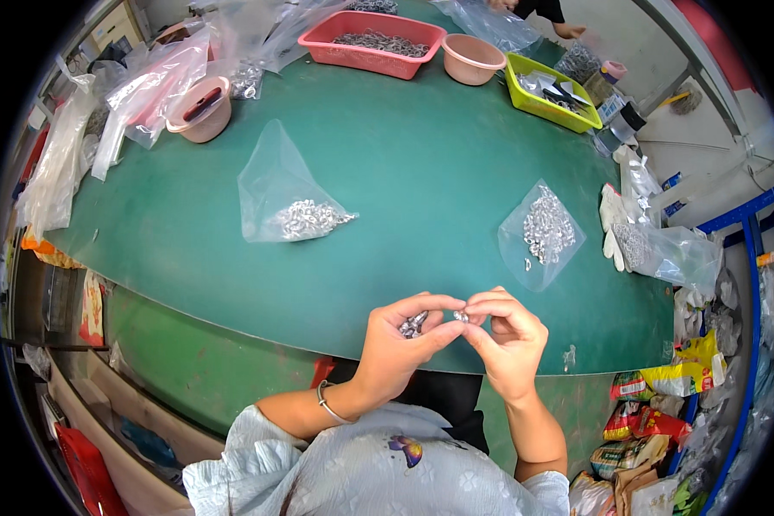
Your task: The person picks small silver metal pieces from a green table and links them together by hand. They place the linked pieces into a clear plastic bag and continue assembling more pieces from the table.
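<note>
Above the near edge of the green table (pixel 404 172), my two hands meet fingertip to fingertip. My left hand (pixel 391 348) cups several small shiny metal parts (pixel 413 325) in its curled fingers. Its thumb and forefinger pinch one small silvery metal piece (pixel 461 316). My right hand (pixel 512 344) is closed on that same piece from the other side; its exact kind is too small to tell. Ahead to the left, a heap of small silvery parts (pixel 308 220) lies at the mouth of a clear plastic bag (pixel 271 176). Another pile of such parts (pixel 549 228) rests on a clear bag to the right.
Along the far side stand a red tray (pixel 314 52) of metal parts, a pink bowl (pixel 473 60) and a yellow-green tray (pixel 525 96). A phone lies in another pink bowl (pixel 206 129). White gloves (pixel 611 224) lie at the right edge. Another person's hand (pixel 568 31) shows at the back.
</note>
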Demonstrator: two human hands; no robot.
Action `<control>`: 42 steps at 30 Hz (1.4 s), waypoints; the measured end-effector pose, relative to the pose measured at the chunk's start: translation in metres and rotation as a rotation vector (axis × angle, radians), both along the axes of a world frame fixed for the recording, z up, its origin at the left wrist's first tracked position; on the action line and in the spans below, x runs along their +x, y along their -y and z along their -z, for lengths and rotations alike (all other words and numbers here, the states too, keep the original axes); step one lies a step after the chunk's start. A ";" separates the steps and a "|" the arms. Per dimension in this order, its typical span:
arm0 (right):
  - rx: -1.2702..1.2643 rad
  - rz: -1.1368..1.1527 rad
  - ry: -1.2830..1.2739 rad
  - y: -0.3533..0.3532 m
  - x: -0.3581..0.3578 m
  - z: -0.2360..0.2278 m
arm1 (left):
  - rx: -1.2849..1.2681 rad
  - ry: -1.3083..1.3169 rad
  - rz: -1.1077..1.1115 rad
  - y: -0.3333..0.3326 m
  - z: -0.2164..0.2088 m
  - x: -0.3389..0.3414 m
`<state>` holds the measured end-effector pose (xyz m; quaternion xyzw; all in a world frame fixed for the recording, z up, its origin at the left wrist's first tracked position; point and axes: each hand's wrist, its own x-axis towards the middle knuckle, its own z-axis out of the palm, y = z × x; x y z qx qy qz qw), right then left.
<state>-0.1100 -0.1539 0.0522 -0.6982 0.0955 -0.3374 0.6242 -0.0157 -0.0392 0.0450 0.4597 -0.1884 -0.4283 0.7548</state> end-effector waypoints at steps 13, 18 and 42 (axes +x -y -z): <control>-0.096 0.132 0.120 -0.019 -0.026 -0.021 | -0.218 -0.560 0.398 -0.008 -0.009 -0.008; -0.089 0.134 0.106 -0.022 -0.032 -0.024 | -0.199 -0.673 0.441 -0.007 -0.016 -0.011; 0.052 0.096 0.131 -0.033 -0.039 -0.024 | -0.191 -0.557 0.578 -0.013 -0.018 -0.010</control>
